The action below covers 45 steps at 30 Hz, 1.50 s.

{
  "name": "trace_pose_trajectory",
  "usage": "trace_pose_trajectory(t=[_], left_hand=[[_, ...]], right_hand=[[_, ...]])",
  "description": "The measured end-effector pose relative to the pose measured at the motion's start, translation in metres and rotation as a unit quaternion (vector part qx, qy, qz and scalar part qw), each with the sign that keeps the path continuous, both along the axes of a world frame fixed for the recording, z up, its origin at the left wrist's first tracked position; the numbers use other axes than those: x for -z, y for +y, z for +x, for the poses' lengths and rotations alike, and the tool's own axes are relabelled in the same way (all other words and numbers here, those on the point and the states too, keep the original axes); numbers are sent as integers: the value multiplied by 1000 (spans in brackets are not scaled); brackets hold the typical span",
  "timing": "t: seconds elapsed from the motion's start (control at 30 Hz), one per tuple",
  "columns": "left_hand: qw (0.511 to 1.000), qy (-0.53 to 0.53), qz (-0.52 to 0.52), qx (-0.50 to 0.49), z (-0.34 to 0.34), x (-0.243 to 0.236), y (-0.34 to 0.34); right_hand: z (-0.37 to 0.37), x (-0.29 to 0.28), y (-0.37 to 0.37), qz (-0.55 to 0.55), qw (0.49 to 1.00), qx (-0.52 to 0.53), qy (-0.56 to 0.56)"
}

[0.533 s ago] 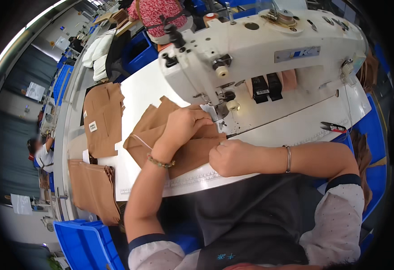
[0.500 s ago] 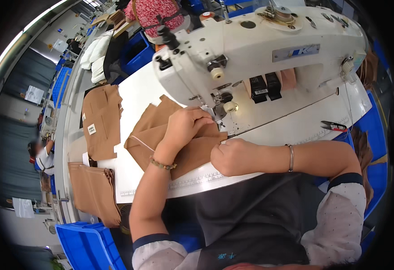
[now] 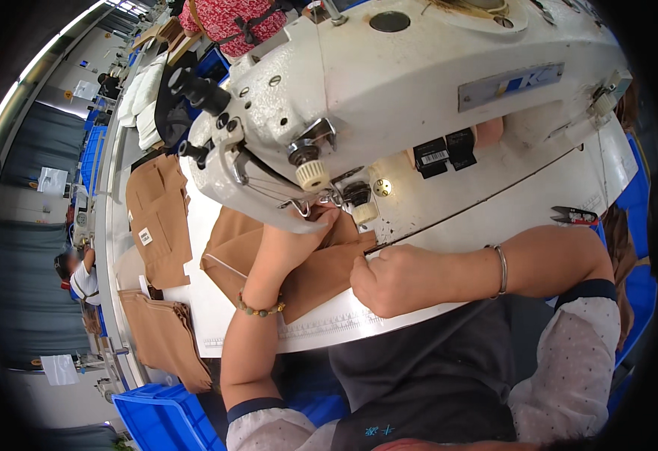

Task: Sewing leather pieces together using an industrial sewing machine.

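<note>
A brown fabric piece [image 3: 318,282] with a thin pale line across its left part lies on the white sewing table, its far part under the head of a white sewing machine [image 3: 396,83]. My left hand [image 3: 295,244] is at the cloth close to the needle area. Its fingers are bent and closed on the fabric, the tips partly hidden by the machine head. At the fabric's right corner, my right hand [image 3: 393,279] is curled into a fist with the cloth edge pinched between thumb and fingers.
More brown pieces [image 3: 156,252] lie at the left, above a folded brown stack [image 3: 164,334] overhanging the table edge. Red-and-black thread snips [image 3: 575,216] rest at the right. Blue bins [image 3: 167,417] stand below. Other people sit or stand farther off.
The view has shifted, so the machine looks larger and nearer. My left fingers are now more covered by the machine head. Both hands stay at the same parts of the fabric.
</note>
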<state>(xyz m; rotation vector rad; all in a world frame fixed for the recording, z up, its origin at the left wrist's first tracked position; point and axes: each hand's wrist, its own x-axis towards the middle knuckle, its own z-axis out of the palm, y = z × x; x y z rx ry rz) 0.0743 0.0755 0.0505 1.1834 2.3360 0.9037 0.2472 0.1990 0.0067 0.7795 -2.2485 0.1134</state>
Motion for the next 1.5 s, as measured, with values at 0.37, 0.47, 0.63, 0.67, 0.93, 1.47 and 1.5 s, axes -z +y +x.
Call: trace_pose_trajectory(t=[0.37,0.47,0.63,0.67,0.93,1.47,1.5], left_hand=[[972,204,-23,113,-17,-1,13],[979,169,19,113,-21,6,14],[985,129,60,93,-25,15,12],[983,133,72,106,-25,16,12],[988,141,58,36,-11,3,8],[842,530,17,97,55,-4,-19],[840,528,16,121,56,-5,-23]], right_hand=[[-5,-8,16,14,998,64,-20],[-7,-8,17,-16,998,57,-24],[-4,-10,19,4,997,58,-57],[-3,-10,19,28,994,69,-84],[-9,-7,18,0,998,66,-25],[-11,-20,28,-72,996,51,4],[-11,-20,28,-71,996,51,5]])
